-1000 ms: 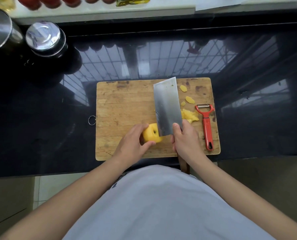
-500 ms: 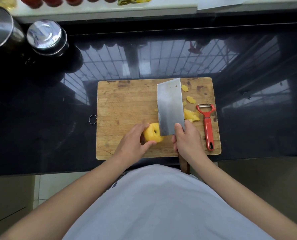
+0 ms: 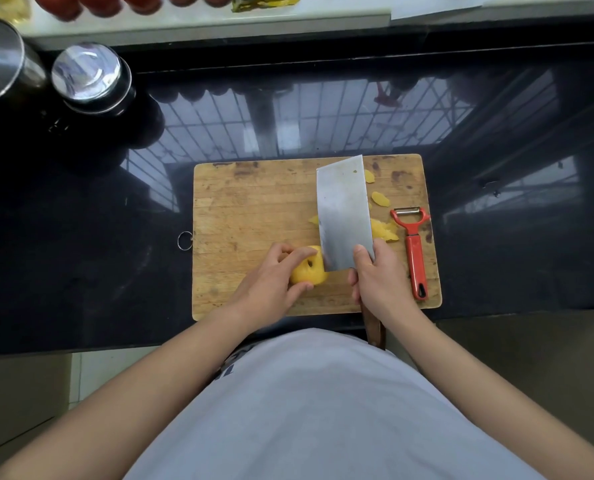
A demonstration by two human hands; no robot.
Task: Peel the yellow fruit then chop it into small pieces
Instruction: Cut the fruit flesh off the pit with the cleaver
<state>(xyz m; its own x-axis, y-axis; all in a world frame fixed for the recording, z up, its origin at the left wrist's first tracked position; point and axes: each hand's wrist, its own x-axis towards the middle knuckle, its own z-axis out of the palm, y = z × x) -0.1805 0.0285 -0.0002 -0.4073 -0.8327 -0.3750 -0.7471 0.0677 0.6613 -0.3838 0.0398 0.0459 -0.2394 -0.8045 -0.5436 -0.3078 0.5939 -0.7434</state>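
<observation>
A peeled chunk of yellow fruit [image 3: 308, 271] with a dark hollow lies near the front of the wooden cutting board [image 3: 250, 209]. My left hand [image 3: 271, 284] grips it from the left, fingers over its top and thumb under its front. My right hand [image 3: 380, 277] grips the cleaver [image 3: 342, 213] at the base of the blade, index finger along its flat. The blade stands against the fruit's right side and tilts right. Yellow peel scraps [image 3: 380, 199] and cut bits [image 3: 383, 230] lie right of the blade, one small bit [image 3: 313, 220] left of it.
A red peeler [image 3: 414, 251] lies on the board's right edge. Two steel lidded containers [image 3: 87, 76] stand at the back left of the black counter [image 3: 80, 237]. Red tomatoes [image 3: 98, 3] line the pale ledge behind. The counter's front edge runs just under the board.
The cleaver has shifted slightly right and its flat has tilted more into view. My left fingers have slid further over the fruit's top.
</observation>
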